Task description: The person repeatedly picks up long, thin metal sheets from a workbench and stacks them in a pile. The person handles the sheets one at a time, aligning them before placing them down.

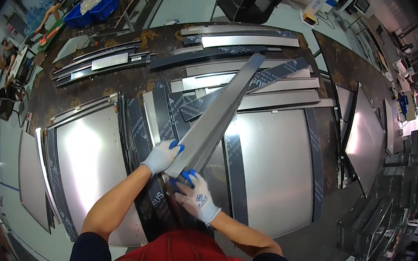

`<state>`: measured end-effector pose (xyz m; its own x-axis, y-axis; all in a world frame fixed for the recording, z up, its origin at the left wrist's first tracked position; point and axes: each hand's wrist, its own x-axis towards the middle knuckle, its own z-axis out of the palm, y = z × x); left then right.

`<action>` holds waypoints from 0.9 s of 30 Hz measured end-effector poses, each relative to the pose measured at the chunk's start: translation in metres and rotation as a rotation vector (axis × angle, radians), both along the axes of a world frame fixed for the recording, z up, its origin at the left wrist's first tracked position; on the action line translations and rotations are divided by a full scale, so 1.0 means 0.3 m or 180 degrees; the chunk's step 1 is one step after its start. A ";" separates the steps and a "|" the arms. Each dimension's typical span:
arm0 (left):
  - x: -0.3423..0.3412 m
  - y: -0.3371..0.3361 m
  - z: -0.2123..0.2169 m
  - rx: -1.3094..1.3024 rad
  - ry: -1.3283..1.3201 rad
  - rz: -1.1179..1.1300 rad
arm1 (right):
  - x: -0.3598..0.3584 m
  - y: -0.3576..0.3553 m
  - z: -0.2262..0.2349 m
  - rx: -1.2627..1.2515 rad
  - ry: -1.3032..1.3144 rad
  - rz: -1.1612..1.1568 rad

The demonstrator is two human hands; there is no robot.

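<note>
A long brushed-metal strip (222, 101) with folded edges slants from near my body up to the far right, over other metal pieces. My left hand (163, 156), in a white glove with blue fingertips, is closed on the strip's left edge close to its near end. At the right corner of that same end is my right hand (199, 196), gloved alike, its fingers bent around the corner; their undersides are hidden. Beneath the strip lie strips with dark printed protective film (162, 110) and a wide shiny metal panel (273, 158).
Another metal panel (90, 153) lies to the left. Stacked metal strips (250, 41) cover the table's far side, with narrow profiles (106, 62) at far left. Farther off are a blue bin (91, 12) and a black chair (251, 5). Dark wrapped bundles (368, 226) stand at right.
</note>
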<state>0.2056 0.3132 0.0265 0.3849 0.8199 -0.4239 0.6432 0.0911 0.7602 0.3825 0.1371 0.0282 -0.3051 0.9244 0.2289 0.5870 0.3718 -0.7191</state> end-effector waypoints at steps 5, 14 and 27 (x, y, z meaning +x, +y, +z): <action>-0.107 -0.225 0.022 -0.0554 -0.0474 0.0646 | -0.057 -0.100 0.014 0.0150 -0.0776 0.0763; -0.268 -0.522 0.111 0.0635 0.0108 0.0974 | -0.100 -0.264 0.052 -0.0173 -0.1005 0.1250; -0.531 -0.834 0.024 0.0676 -0.0044 0.1946 | -0.014 -0.577 -0.027 -0.0648 -0.0035 -0.1268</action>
<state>0.0461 0.0631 0.0337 -0.1737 0.9584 -0.2267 0.5129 0.2845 0.8100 0.3783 -0.0361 0.0203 0.0826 0.9962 0.0288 0.6638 -0.0335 -0.7472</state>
